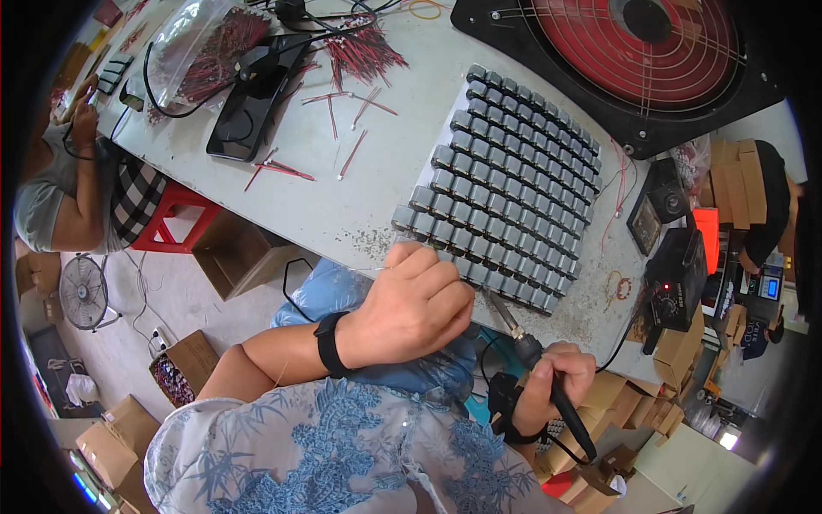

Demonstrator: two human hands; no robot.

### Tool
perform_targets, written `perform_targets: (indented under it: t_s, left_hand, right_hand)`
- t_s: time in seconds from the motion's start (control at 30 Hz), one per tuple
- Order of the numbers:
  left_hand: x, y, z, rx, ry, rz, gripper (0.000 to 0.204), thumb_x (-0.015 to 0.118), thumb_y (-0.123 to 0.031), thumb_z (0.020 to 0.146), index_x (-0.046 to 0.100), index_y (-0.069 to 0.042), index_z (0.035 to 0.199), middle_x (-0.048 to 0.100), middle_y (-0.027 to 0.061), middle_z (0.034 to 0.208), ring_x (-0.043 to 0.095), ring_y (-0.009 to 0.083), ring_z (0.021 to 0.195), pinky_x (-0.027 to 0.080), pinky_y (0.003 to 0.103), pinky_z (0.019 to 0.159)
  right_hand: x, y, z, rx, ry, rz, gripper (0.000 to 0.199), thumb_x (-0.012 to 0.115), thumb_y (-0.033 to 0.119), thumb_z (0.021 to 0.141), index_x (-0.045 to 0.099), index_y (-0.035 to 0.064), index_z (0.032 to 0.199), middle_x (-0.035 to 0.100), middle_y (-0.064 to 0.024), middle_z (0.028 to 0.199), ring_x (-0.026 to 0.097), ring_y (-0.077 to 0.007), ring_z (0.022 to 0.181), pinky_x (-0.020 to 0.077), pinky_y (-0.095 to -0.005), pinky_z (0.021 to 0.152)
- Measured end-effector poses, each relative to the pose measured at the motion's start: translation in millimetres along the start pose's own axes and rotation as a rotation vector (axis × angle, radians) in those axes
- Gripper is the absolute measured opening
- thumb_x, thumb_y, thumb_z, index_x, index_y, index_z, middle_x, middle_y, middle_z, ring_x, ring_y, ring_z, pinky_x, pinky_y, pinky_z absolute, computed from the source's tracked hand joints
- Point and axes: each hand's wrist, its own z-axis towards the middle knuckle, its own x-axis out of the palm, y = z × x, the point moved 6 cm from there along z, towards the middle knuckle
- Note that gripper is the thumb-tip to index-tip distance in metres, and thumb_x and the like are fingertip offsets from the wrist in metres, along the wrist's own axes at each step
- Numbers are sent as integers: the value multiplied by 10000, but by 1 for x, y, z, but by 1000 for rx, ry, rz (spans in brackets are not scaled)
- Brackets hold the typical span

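the right hand (pixel 556 377) has its fingers wrapped tight around the dark handle of a soldering iron (pixel 535 360), whose long axis runs from about 5 o'clock up to 11 o'clock, tip aimed at the near edge of the block of grey components (pixel 505 184). the left hand (pixel 411 304) is curled, fingertips together at that same near edge, seemingly pinching a thin wire, though what they hold is too small to tell. the left hand is the nearer one; the iron's tip lies just at its 4 o'clock. the block stretches away toward 1 o'clock on the white table (pixel 377 188). open room lies at 10 o'clock, up to loose red wires (pixel 351 111); the soldering station (pixel 676 278) sits at 3 o'clock.
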Motion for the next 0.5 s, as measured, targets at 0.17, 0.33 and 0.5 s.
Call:
perform_targets:
  t_s: [0.17,0.33,0.5]
  left_hand:
    - [-4,2,0,-3,-12,4,226,737,-36,599,611,-88,779,452,19,677,439,212,638,335,339,642]
    - [-3,3,0,4,-3,8,228,738,-35,599,614,-92,782,453,19,682,440,212,644,334,337,645]
    - [-1,0,0,1,7,-15,229,740,-33,598,614,-88,782,443,20,677,438,212,642,333,338,642]
  right_hand:
    - [-4,5,2,-43,-1,-43,229,647,142,797,461,27,865,486,-60,642,427,-117,554,335,-244,518]
    - [-1,2,1,-9,-6,-10,233,645,164,797,464,25,842,477,-52,627,422,-114,542,330,-238,511]
    - [-6,4,2,-36,-36,-70,236,651,167,794,465,26,827,477,-48,617,408,-108,528,326,-236,502]
